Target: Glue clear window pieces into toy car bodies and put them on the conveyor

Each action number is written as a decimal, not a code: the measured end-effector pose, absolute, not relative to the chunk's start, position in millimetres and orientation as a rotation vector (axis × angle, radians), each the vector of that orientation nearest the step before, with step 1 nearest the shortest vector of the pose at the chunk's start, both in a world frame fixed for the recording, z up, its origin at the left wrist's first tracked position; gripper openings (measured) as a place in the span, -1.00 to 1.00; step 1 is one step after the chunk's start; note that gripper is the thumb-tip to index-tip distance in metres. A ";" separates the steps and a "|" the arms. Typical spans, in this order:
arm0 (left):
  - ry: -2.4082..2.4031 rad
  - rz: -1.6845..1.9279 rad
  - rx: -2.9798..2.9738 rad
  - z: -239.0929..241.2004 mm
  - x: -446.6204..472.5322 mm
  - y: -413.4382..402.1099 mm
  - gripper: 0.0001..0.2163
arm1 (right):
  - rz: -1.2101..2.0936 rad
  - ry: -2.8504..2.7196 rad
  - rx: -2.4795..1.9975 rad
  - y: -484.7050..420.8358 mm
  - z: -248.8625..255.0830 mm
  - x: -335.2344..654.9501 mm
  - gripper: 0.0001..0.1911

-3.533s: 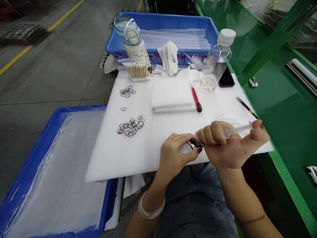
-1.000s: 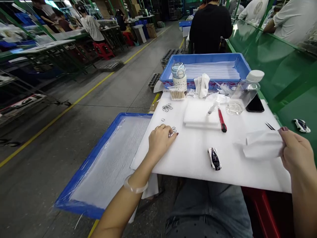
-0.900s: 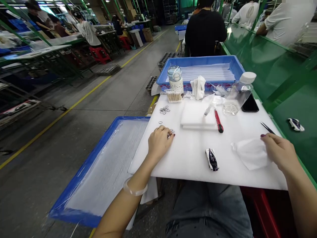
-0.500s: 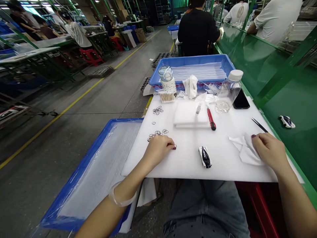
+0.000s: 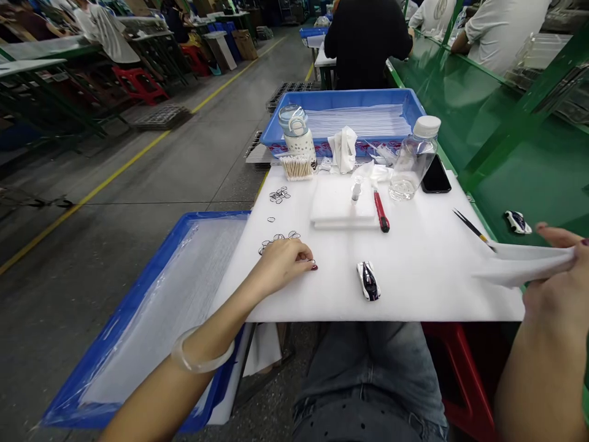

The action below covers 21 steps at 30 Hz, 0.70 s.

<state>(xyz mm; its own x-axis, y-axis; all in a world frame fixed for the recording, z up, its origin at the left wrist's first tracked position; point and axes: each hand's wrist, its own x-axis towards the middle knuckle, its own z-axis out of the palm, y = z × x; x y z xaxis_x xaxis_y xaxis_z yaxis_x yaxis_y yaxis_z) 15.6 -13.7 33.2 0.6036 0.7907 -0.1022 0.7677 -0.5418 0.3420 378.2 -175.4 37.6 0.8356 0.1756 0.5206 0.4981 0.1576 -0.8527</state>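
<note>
Right hand has a white wipe pinched firmly in its grip, sticking out over the right edge of the white foam sheet. Left hand is curled down on the foam, fingertips right by a cluster of small black loops, though honestly I can't tell if that grip is closed on anything. A little black-and-white toy car sits between the hands, with tweezers up near the foam's right edge.
</note>
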 end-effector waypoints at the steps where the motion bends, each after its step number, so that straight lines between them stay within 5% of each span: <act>1: 1.255 0.079 2.481 34.0 15.8 -12.5 -0.94 | -0.164 -0.594 -1.313 -176.2 43.9 370.6 -0.70; 8: 1.308 0.045 2.567 33.8 18.5 -25.6 -0.89 | 0.733 -1.427 -1.742 -183.7 38.3 297.5 -0.73; 14: 1.308 0.083 2.602 28.6 18.9 -36.3 -0.83 | 0.776 -1.736 -1.781 -178.2 23.6 269.9 -0.89; 21: 1.285 0.358 2.574 25.8 4.8 -40.1 -0.86 | 0.902 -1.445 -1.658 -180.9 17.8 270.8 -0.79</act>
